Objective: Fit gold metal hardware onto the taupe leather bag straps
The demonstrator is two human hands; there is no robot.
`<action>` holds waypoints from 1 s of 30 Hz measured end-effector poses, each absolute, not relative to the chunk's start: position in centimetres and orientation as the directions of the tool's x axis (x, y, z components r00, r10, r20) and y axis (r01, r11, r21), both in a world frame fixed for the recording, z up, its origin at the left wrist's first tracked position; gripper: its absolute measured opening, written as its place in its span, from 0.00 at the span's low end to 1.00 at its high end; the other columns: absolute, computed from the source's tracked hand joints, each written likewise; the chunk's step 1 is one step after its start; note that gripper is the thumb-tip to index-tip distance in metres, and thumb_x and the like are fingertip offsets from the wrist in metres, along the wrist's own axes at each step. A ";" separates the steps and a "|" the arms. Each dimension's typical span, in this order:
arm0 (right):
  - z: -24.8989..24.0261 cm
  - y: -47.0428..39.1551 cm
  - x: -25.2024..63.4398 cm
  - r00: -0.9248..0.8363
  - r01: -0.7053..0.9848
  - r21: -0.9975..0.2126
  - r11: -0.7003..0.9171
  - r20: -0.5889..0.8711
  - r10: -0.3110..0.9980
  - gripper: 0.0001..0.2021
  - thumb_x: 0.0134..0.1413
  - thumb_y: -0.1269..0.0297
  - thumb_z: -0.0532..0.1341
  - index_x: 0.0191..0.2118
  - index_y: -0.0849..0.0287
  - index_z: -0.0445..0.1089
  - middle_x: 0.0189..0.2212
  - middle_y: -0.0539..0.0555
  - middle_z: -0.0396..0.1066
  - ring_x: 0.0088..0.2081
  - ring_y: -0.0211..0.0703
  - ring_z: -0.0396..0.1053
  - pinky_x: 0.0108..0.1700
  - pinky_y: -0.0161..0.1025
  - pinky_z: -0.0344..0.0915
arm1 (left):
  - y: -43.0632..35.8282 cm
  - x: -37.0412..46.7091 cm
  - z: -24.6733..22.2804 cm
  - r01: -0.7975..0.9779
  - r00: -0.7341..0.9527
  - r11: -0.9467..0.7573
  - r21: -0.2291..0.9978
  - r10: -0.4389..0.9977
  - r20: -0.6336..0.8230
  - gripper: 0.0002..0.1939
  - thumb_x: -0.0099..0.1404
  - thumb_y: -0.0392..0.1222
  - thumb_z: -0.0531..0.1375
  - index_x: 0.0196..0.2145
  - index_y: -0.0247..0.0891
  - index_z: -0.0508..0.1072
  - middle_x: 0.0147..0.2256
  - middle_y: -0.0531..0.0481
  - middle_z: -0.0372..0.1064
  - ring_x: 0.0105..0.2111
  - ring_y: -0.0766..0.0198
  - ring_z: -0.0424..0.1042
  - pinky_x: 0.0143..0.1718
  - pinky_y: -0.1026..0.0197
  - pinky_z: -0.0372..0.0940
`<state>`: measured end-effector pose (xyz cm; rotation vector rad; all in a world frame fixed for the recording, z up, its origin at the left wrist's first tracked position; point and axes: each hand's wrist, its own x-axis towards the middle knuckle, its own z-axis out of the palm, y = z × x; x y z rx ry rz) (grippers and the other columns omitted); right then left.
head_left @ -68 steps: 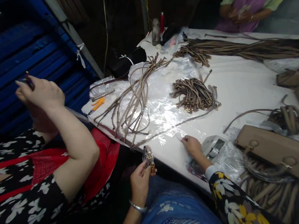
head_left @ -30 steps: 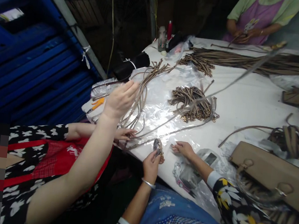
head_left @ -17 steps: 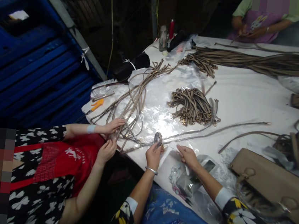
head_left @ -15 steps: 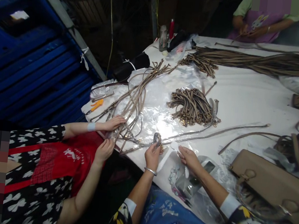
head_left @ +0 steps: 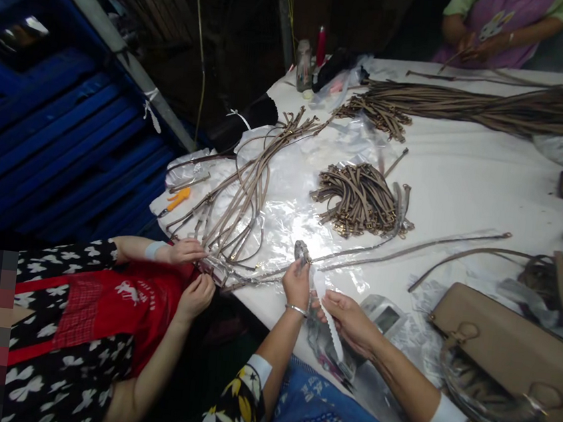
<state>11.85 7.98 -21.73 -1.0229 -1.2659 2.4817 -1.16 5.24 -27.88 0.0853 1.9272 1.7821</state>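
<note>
My left hand [head_left: 297, 281], a silver bangle on its wrist, is closed around a bent, plastic-wrapped strap [head_left: 301, 250]. Gold-coloured hardware shows beside its fingertips, and long strap lengths [head_left: 367, 255] lie to the right across the table. Close by, my right hand [head_left: 348, 317] pinches a white strip with a jagged edge [head_left: 332, 330]. The strip's upper end reaches up beside my left hand, and its lower end hangs over the grey device on the table. My fingers partly hide both things.
At left, a co-worker in a red apron [head_left: 151, 298] handles straps at the table edge. A heap of short straps [head_left: 360, 199] lies mid-table. A taupe handbag [head_left: 508, 349] and a grey device [head_left: 381, 312] are at right. Another person [head_left: 496, 32] works across the table.
My right hand has moved left and down, close to my left hand, and the white strip now slants below it. The red-aproned co-worker's hands have shifted left with the straps.
</note>
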 end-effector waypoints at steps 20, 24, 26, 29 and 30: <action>-21.1 7.8 12.3 -0.572 0.312 -0.942 -0.122 -0.288 0.768 0.06 0.47 0.57 0.66 0.31 0.51 0.79 0.37 0.55 0.78 0.45 0.59 0.71 0.57 0.55 0.59 | 6.9 0.1 -20.3 -0.563 -0.786 -0.144 0.814 0.395 -0.475 0.23 0.50 0.52 0.69 0.37 0.32 0.71 0.21 0.60 0.62 0.13 0.80 0.52 0.14 0.72 0.42; -20.7 6.9 12.7 -0.727 0.264 -0.940 -0.217 -0.342 0.596 0.11 0.51 0.53 0.65 0.36 0.51 0.79 0.36 0.53 0.79 0.39 0.53 0.75 0.50 0.49 0.67 | 6.4 -1.1 -19.8 -0.593 -0.771 -0.176 0.786 0.404 -0.492 0.23 0.48 0.52 0.70 0.34 0.33 0.70 0.16 0.65 0.50 0.13 0.80 0.45 0.14 0.71 0.37; -20.5 6.9 13.0 -0.766 0.254 -0.917 -0.307 -0.385 0.516 0.16 0.52 0.50 0.64 0.41 0.54 0.78 0.35 0.54 0.79 0.37 0.50 0.76 0.45 0.47 0.71 | 6.1 -1.5 -19.4 -0.600 -0.766 -0.185 0.778 0.414 -0.492 0.22 0.48 0.51 0.71 0.31 0.34 0.69 0.16 0.65 0.48 0.13 0.80 0.45 0.15 0.71 0.37; -20.4 6.9 13.5 -0.781 0.254 -0.875 -0.411 -0.436 0.447 0.21 0.50 0.49 0.65 0.44 0.58 0.76 0.34 0.56 0.79 0.35 0.48 0.77 0.41 0.44 0.72 | 5.7 -1.6 -18.8 -0.605 -0.762 -0.195 0.772 0.425 -0.489 0.22 0.47 0.50 0.72 0.31 0.34 0.68 0.16 0.65 0.48 0.13 0.80 0.45 0.15 0.71 0.37; -20.5 6.9 13.6 -0.780 0.254 -0.865 -0.432 -0.448 0.438 0.22 0.48 0.49 0.67 0.44 0.59 0.76 0.34 0.56 0.79 0.35 0.47 0.77 0.40 0.43 0.72 | 5.6 -1.6 -18.6 -0.605 -0.762 -0.197 0.772 0.427 -0.487 0.22 0.46 0.50 0.72 0.31 0.34 0.68 0.16 0.65 0.48 0.13 0.80 0.44 0.15 0.71 0.36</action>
